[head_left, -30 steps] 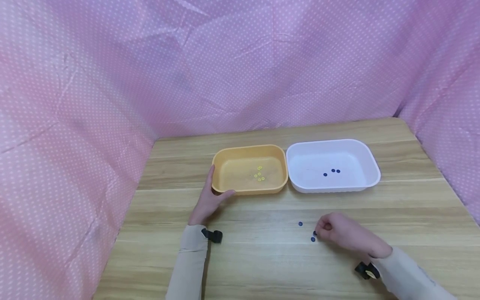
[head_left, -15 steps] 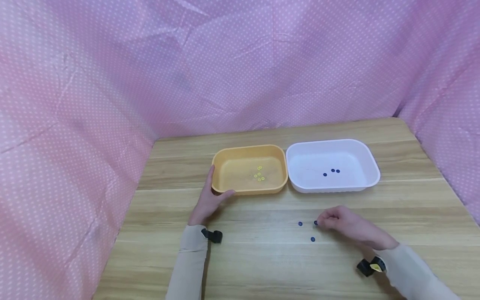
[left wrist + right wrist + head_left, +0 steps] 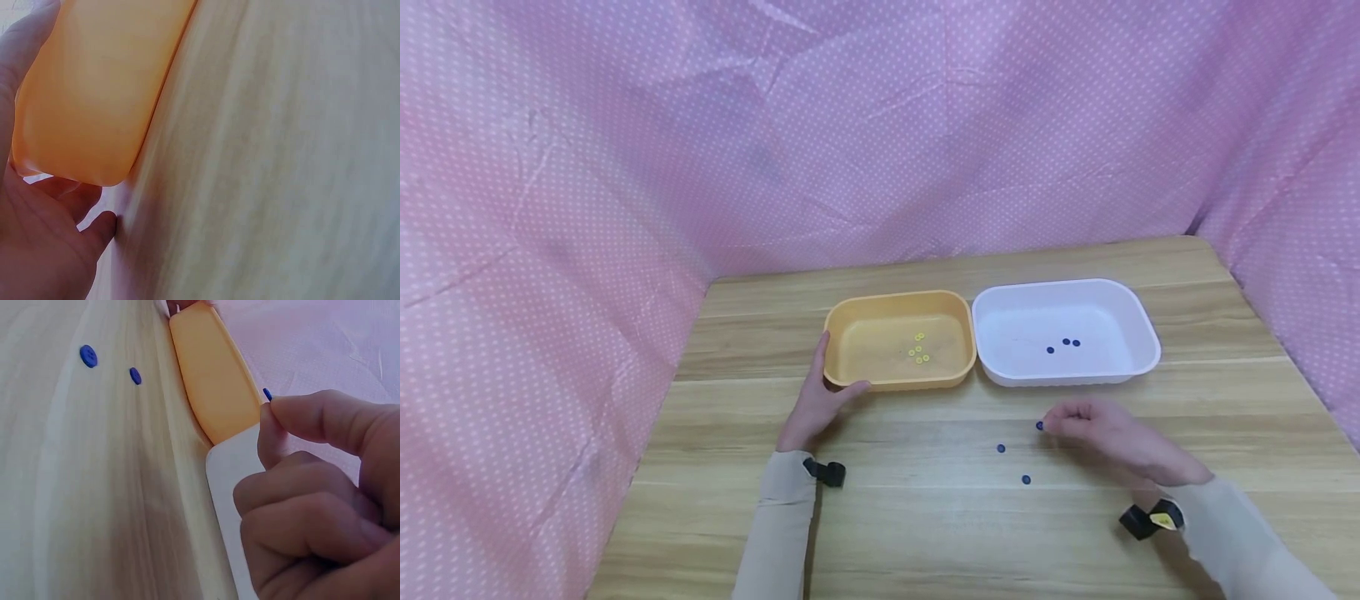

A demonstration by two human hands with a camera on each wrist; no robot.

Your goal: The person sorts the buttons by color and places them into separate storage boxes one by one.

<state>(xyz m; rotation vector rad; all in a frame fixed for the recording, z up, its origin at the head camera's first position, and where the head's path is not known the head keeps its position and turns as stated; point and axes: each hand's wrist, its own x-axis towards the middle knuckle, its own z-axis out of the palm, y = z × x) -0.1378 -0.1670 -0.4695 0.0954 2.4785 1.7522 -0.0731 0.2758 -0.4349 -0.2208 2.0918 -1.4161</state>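
Between thumb and forefinger my right hand (image 3: 1097, 429) pinches a small blue button (image 3: 267, 394), held up by its edge in the right wrist view. Two more blue buttons, one nearer (image 3: 89, 356) and one farther (image 3: 135, 375), lie on the wooden table left of that hand. My left hand (image 3: 814, 408) holds the near left corner of an orange plastic tub (image 3: 880, 379), thumb along its front and fingers along its side. Several small yellow buttons (image 3: 918, 349) lie inside this tub. Right beside it stands a white tub (image 3: 1067, 380), with three dark blue buttons (image 3: 1066, 342) on its bottom.
The wooden table (image 3: 910, 517) stretches toward me in front of both tubs. Pink dotted cloth (image 3: 880, 150) hangs behind the table and along both sides. Each wrist wears a black camera band, the left one (image 3: 829, 473) lying close over the table.
The right hand has lifted a blue button from beside the other two and moved it away from me, toward the white tub. My left hand has stayed on the orange tub.
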